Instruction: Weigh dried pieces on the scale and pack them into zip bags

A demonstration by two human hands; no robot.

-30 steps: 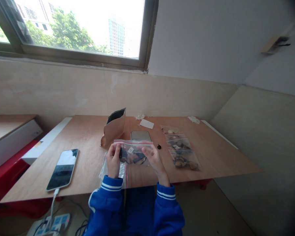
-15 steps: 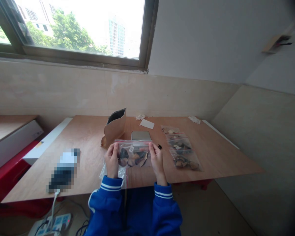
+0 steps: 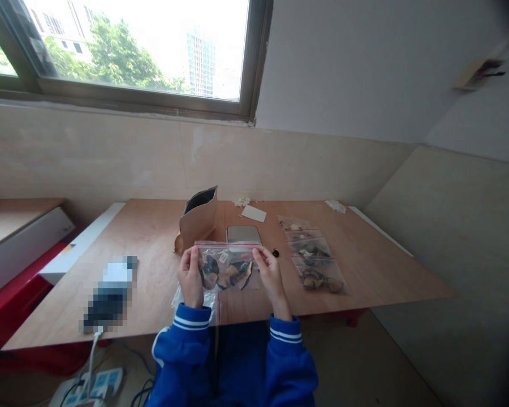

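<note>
Gripped along its two side edges by the left hand (image 3: 190, 277) and the right hand (image 3: 272, 276), a red-sealed zip bag (image 3: 228, 272) raised just above the middle of the plywood tabletop (image 3: 152, 237). Both hands closed on the plastic, apparently to keep it taut and turn its dark and tan broken pieces and small white label (image 3: 223, 258) toward the head camera. To the right of the hands, three more filled zip bags (image 3: 318, 276) laid in an overlapping column, contents showing. Just behind the held bag, a flat silver device (image 3: 244, 234) lying bare, and beside it a kraft pouch (image 3: 198, 220) standing open, dark lining exposed, within easy reach.
</note>
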